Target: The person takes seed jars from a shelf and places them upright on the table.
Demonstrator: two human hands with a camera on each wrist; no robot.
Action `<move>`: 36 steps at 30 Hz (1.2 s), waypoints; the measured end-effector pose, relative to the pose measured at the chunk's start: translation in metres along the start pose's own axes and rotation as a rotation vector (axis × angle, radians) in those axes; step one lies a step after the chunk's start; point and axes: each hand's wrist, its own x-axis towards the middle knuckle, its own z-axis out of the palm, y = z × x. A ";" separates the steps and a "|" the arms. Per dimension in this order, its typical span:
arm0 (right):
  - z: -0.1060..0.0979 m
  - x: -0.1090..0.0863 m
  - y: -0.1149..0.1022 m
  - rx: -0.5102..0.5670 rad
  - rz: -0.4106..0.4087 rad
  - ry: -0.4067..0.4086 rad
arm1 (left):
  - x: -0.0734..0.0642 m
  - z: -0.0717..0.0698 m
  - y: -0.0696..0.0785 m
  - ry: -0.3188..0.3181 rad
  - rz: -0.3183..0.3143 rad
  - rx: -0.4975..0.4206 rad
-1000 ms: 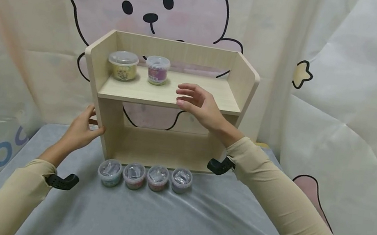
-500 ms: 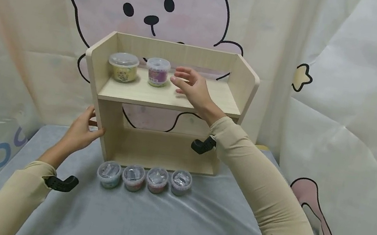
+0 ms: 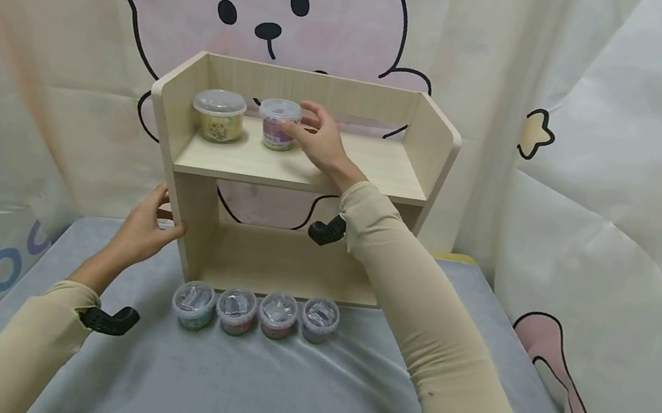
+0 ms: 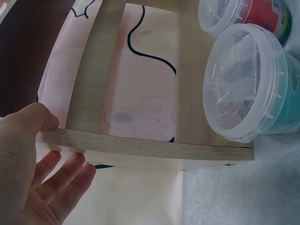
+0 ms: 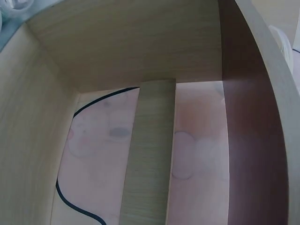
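Observation:
A two-tier wooden shelf (image 3: 227,161) stands on the cloth-covered table in the head view. My left hand (image 3: 141,232) holds the edge of its left side panel; in the left wrist view the thumb (image 4: 41,117) lies on one side of the panel, the fingers on the other. On the upper tier my right hand (image 3: 321,145) is at a small purple-labelled tub (image 3: 278,110), thumb across its front and fingers round its right side. Left of it sits a wider yellow tub (image 3: 219,126) with a clear lid. The right wrist view shows the shelf interior (image 5: 150,154), not the hand.
Several small lidded tubs (image 3: 236,311) stand in a row on the blue-grey cloth (image 3: 221,393) before the shelf. A teal tub (image 4: 243,84) is close in the left wrist view. A printed curtain (image 3: 474,55) hangs behind.
My right hand has moved left over the upper tier, from beside the tub to touching it. The left hand stays on the side panel, and the tubs have not moved.

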 end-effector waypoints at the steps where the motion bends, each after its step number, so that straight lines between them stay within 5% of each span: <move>1: 0.001 0.001 -0.001 -0.025 0.015 -0.008 | 0.000 0.000 0.000 0.002 -0.002 0.002; 10: 0.014 0.008 -0.010 -0.095 0.141 0.019 | -0.002 -0.001 0.003 0.010 -0.014 0.011; 19: 0.018 0.002 -0.005 -0.098 0.081 0.075 | -0.002 0.000 0.001 0.023 -0.003 0.017; 36: 0.015 0.004 -0.002 -0.055 0.100 0.096 | 0.002 0.002 -0.001 0.009 0.008 -0.001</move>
